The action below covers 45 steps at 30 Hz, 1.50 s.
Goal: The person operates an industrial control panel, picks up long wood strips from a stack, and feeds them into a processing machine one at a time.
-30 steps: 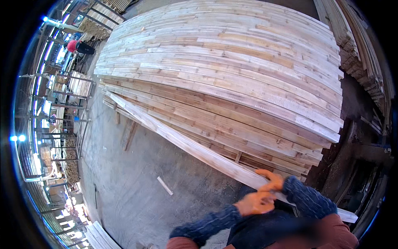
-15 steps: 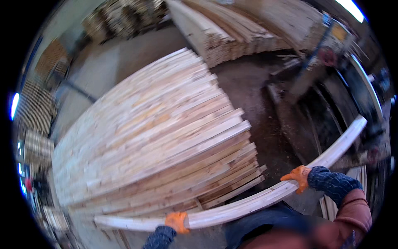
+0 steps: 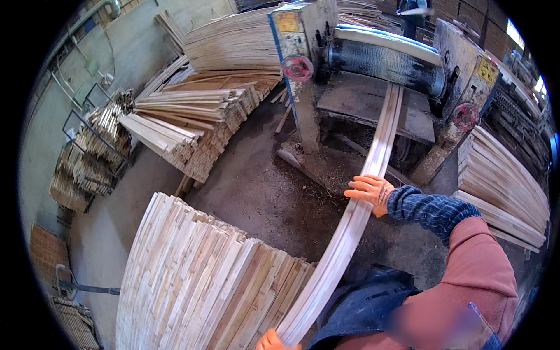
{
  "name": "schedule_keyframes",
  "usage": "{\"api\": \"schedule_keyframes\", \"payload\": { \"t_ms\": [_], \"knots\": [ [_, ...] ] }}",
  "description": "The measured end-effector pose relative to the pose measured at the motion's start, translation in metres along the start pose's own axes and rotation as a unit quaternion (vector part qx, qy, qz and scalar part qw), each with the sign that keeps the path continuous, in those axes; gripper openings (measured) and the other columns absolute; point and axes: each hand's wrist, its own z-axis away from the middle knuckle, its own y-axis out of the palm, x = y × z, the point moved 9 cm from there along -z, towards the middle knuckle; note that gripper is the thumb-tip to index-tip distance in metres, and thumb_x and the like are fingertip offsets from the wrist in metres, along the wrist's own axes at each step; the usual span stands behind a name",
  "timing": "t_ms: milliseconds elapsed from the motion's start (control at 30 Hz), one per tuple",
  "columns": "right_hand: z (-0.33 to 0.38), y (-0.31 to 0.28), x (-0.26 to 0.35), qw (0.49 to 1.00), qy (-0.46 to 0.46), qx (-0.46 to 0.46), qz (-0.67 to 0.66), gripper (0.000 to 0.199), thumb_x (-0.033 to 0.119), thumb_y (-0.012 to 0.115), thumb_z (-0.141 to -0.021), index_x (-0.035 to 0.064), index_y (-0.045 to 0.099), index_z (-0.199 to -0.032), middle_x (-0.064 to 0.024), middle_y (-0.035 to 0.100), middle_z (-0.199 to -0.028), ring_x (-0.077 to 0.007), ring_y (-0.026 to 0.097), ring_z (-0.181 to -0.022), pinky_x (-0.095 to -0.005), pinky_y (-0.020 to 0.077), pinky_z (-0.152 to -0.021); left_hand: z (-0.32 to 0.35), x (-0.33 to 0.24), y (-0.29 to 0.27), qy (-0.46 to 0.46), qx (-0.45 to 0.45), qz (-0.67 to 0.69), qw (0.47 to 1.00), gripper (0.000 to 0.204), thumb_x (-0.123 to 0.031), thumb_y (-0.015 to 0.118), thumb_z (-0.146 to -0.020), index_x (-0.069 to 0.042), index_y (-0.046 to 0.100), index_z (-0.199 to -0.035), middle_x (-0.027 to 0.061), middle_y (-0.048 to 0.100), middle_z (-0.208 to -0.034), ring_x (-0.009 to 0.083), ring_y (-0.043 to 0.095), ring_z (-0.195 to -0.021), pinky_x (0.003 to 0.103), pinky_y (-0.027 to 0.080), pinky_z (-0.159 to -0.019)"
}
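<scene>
Several long, pale wooden strips [image 3: 335,251] lie side by side and run as a bundle from my lower left up to a machine. Their far end meets the machine's bed [image 3: 356,100] just under a dark textured roller [image 3: 385,65]. My right hand [image 3: 371,194], in an orange glove, rests across the top of the strips about midway, its fingers stretched out flat and a little apart. At the lower edge my left hand [image 3: 274,341], gloved the same way, is closed around the near part of the strips; the picture's edge cuts off most of it.
A large stack of wooden strips [image 3: 192,274] stands close on my left. Farther off are another stack [image 3: 204,128] and bundled wood [image 3: 93,151] by the wall. Red handwheels [image 3: 297,68] sit on the machine's posts. More planks [image 3: 501,181] are piled at the right.
My view has turned right toward the machine. The strips have swung from lying crosswise to pointing into it, their far end now at the roller. My right hand's fingers have straightened out.
</scene>
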Motion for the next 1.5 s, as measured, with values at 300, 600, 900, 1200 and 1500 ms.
{"api": "schedule_keyframes", "payload": {
  "t_ms": [300, 600, 900, 1200, 1500],
  "knots": [
    [-0.023, 0.031, 0.132, 0.97, -0.224, -0.067, -0.069, 0.122, 0.019, 0.087, -0.045, 0.0281, 0.037, -0.156, -0.0079, 0.054, -0.146, -0.0296, 0.047, -0.14, -0.0524, 0.0246, -0.125, -0.106, -0.129, 0.036, 0.041, -0.043, 0.075, 0.995, 0.095, -0.044, 0.087, -0.053, -0.003, 0.056, -0.133, 0.0222, 0.066, -0.117, 0.0394, 0.061, -0.112, 0.049, 0.046, -0.1],
    [-0.03, 0.031, 0.02, 0.976, -0.213, 0.011, -0.04, 0.125, 0.015, 0.091, -0.041, 0.0292, 0.04, -0.155, -0.0009, 0.058, -0.14, -0.0235, 0.049, -0.137, -0.0484, 0.0178, -0.127, -0.049, -0.112, 0.012, 0.069, -0.138, 0.047, 0.987, 0.092, -0.047, 0.087, -0.056, 0.0, 0.058, -0.129, 0.0181, 0.067, -0.112, 0.0382, 0.062, -0.106, 0.05, 0.044, -0.098],
    [-0.023, 0.018, -0.072, 0.989, 0.106, -0.097, -0.036, 0.102, 0.0, 0.079, -0.06, 0.0202, 0.044, -0.153, -0.0137, 0.039, -0.161, -0.0355, 0.029, -0.153, -0.0492, 0.018, -0.128, -0.014, -0.018, 0.01, -0.016, -0.114, -0.039, 0.993, 0.09, -0.046, 0.089, -0.052, -0.003, 0.059, -0.124, 0.0161, 0.067, -0.106, 0.0368, 0.063, -0.103, 0.049, 0.044, -0.098],
    [-0.011, 0.033, 0.156, 0.94, -0.32, -0.006, -0.117, 0.114, 0.015, 0.079, -0.055, 0.0276, 0.034, -0.159, -0.0099, 0.053, -0.147, -0.0312, 0.043, -0.144, -0.0542, 0.0187, -0.126, -0.075, -0.133, 0.028, -0.001, -0.081, 0.07, 0.994, 0.087, -0.041, 0.086, -0.054, -0.002, 0.059, -0.128, 0.0193, 0.068, -0.108, 0.0397, 0.063, -0.1, 0.05, 0.046, -0.095],
    [-0.021, 0.016, 0.116, 0.953, -0.237, 0.181, -0.045, 0.104, 0.011, 0.089, -0.063, 0.0217, 0.04, -0.154, -0.0124, 0.053, -0.148, -0.0319, 0.047, -0.14, -0.056, 0.0172, -0.127, 0.007, -0.05, 0.011, -0.063, -0.045, 0.047, 0.996, 0.102, -0.047, 0.091, -0.053, -0.005, 0.056, -0.139, 0.0173, 0.066, -0.122, 0.0335, 0.06, -0.114, 0.048, 0.04, -0.108]
  ]
}}
